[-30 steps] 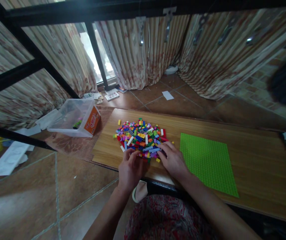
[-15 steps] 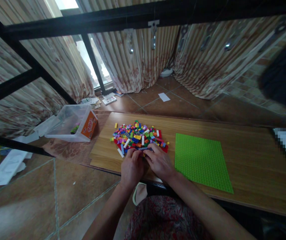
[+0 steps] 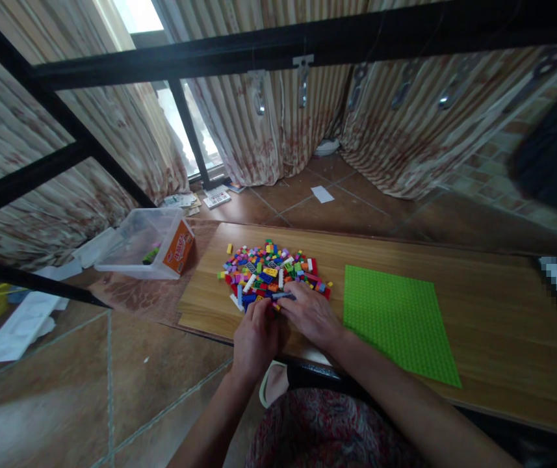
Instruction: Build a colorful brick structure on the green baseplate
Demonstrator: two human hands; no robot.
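A heap of small multicoloured toy building bricks (image 3: 264,273) lies on the wooden board, and both hands are at its near edge. My right hand (image 3: 311,317) has a long grey-blue brick (image 3: 284,295) at its thumb and fingertips. Just to the left, my left hand (image 3: 255,341) has its fingers pinched together; whatever is between them is hidden. The fingertips of the two hands are a small gap apart. To the right of my right hand a square green studded baseplate (image 3: 398,318) lies flat with nothing on it.
The long wooden board (image 3: 507,325) extends to the right. A clear plastic box (image 3: 129,266) with an orange label and a few pieces inside stands left of it. Black metal bars (image 3: 239,62) cross in front. Papers (image 3: 323,194) lie on the tiled floor.
My hands have moved slightly apart: the left fingers have come down and away from the grey-blue brick, which stays at my right fingertips. The whole view has shifted a little.
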